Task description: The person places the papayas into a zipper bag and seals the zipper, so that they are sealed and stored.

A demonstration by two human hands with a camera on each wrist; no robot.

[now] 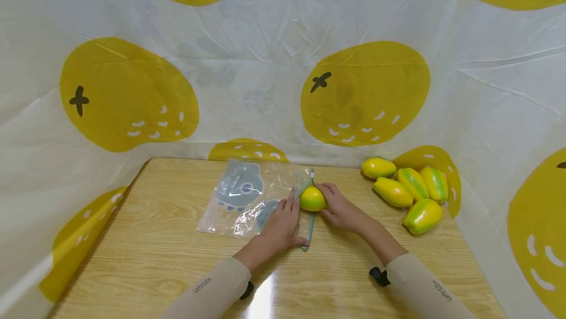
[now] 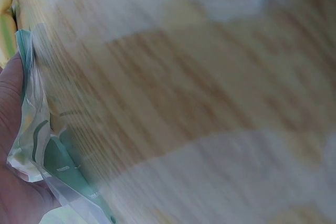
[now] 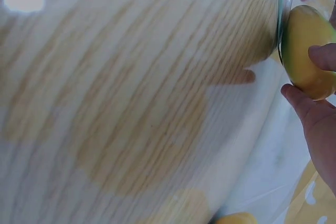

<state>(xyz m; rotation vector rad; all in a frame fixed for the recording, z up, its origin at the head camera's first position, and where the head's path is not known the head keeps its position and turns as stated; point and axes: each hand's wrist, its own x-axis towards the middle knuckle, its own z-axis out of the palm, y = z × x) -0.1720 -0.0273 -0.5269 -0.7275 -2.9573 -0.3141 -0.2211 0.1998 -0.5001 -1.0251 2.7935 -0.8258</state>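
Note:
In the head view a clear plastic zip bag with blue-grey cartoon prints lies flat, its green-edged mouth toward the right. My left hand grips the bag at that mouth; the left wrist view shows the thumb and the green strip close together. A yellow-green papaya sits right at the mouth, overlapping the green edge. The fingers of my right hand hold it from the right side. Seen from the right wrist, the papaya is between thumb and fingers, close beside the bag's edge.
Several more papayas lie grouped at the back right of the wooden table. A white cloth printed with large yellow fruits hangs around the back and sides.

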